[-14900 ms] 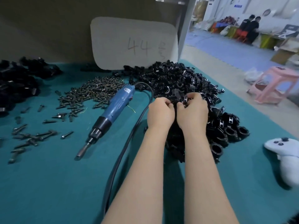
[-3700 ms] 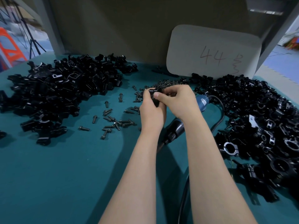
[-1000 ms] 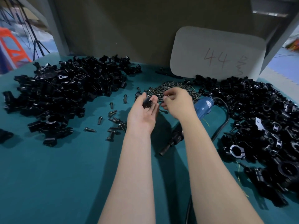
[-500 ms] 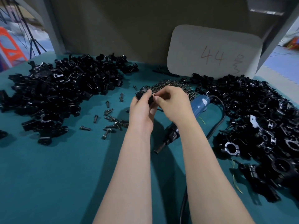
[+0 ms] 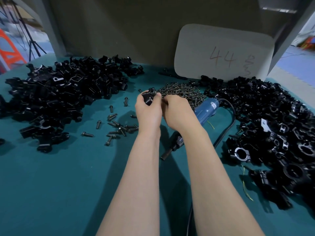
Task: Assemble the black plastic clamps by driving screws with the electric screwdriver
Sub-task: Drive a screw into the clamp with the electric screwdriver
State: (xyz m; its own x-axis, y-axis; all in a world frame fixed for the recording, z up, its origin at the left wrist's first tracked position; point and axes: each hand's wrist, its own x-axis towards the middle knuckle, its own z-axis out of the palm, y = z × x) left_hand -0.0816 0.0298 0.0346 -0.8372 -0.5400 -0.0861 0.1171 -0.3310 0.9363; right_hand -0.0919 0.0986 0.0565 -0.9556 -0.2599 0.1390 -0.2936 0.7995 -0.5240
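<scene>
The left hand [image 5: 148, 113] curls round a black clamp [image 5: 149, 98] at its 12 o'clock. At the clamp's 4 o'clock the right hand [image 5: 177, 111] has curled fingers; whether they pinch anything is hidden. The screwdriver [image 5: 206, 109] lies at that hand's 3 o'clock.

1. Table cover [image 5: 51, 184]: teal cloth, matt, kinda felt-like.
2. 9 o'clock clamp pile [image 5: 56, 99] and 3 o'clock clamp pile [image 5: 272, 116]: black plastic with glossy glints on the edges. Same for the clamp [image 5: 148, 97] in the left hand [image 5: 148, 114].
3. Screw heap [image 5: 184, 92] at 12 o'clock: dark metal, dull sheen.
4. Electric screwdriver [image 5: 206, 109]: smooth blue plastic body.
5. Its cable [image 5: 228, 130]: black, smooth, rubbery-looking.
6. Card [image 5: 221, 51] marked 44: white, matt.
</scene>
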